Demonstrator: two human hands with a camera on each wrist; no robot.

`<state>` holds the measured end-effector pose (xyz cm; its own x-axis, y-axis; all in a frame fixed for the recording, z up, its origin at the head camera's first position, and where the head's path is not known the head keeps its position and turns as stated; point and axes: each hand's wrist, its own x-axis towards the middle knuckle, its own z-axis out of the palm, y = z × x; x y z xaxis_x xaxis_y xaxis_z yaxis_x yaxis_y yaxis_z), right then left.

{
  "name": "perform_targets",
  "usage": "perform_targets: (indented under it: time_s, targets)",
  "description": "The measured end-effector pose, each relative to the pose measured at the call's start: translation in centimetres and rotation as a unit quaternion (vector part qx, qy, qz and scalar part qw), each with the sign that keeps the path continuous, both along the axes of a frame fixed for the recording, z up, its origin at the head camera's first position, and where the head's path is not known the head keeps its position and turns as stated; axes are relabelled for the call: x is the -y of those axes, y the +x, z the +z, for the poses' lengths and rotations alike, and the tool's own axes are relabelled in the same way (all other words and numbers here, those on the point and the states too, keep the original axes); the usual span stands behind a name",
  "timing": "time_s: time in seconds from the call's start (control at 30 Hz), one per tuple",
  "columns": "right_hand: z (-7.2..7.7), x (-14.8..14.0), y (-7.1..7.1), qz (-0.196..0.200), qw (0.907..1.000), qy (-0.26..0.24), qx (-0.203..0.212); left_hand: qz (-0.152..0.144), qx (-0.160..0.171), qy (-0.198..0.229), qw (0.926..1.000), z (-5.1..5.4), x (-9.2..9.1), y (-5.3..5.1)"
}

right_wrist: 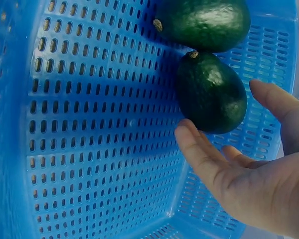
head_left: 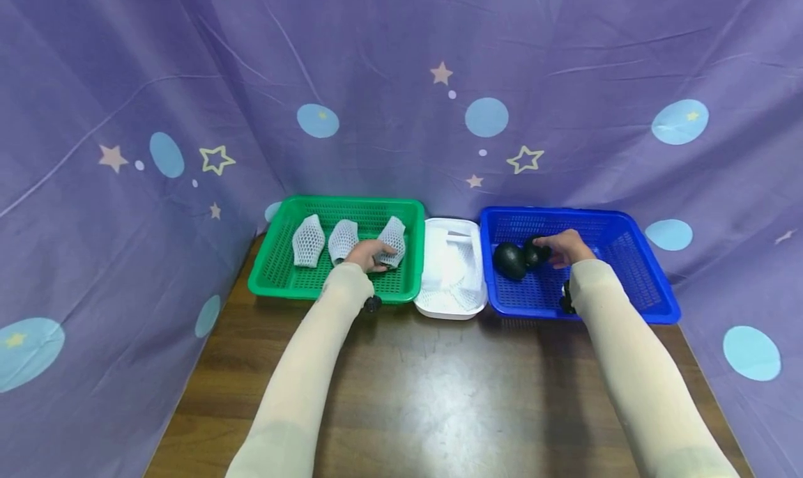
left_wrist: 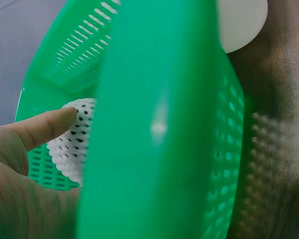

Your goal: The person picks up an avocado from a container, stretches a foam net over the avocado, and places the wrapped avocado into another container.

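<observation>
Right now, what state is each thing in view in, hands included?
Right net: bulging, touched
Middle net: bulging, partly hidden
Left net: bulging, untouched
Left hand: finger on the first net listed, grip hidden
Right fruit: bare, lying down
Left fruit: bare, lying down
Right hand: fingers spread around the nearer fruit, not closed
Green basket: uncovered, occupied
Blue basket: uncovered, occupied
White tray: uncovered, contents unclear
Curtain: creased

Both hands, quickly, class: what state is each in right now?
Left hand: touching a white net sleeve; grip cannot be told.
Right hand: open, beside a dark green fruit.
</observation>
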<state>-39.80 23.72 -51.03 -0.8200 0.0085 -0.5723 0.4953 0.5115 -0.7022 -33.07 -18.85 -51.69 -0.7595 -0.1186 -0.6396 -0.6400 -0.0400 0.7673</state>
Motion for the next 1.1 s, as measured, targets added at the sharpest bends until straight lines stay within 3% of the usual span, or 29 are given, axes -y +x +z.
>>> perform_targets:
  time_s: [0.27, 0.5, 0.53, 0.73, 0.77, 0.93, 1.1]
  targets:
    - [-0.5, 0.5, 0.0, 0.004, 0.9994, 0.030, -0.013, 0.002, 0.023, -0.017, 0.9996, 0.3, 0.2, 0.4]
    - [-1.2, 1.0, -0.3, 0.002, 0.9991, 0.043, 0.001, 0.001, 0.035, -0.049, 0.9982, -0.3, 0.2, -0.6]
    - [-1.2, 1.1, -0.3, 0.000, 0.9991, 0.042, 0.002, 0.004, 0.033, -0.047, 0.9983, -0.9, 0.5, -1.0]
    - [-1.3, 1.2, -0.4, -0.001, 0.9995, 0.030, 0.001, 0.023, 0.031, -0.047, 0.9982, -1.2, 0.5, -1.0]
    - [-1.3, 1.1, -0.4, -0.003, 0.9996, 0.028, 0.000, 0.026, 0.034, -0.056, 0.9975, -0.8, 0.1, -0.8]
    - [-1.0, 1.4, -0.4, -0.011, 0.9995, 0.028, 0.012, 0.039, 0.034, -0.091, 0.9945, -1.0, -0.3, -1.1]
    - [-1.1, 1.5, -0.6, -0.014, 0.9989, 0.031, 0.033, 0.014, 0.032, -0.097, 0.9947, -0.4, -0.2, -0.6]
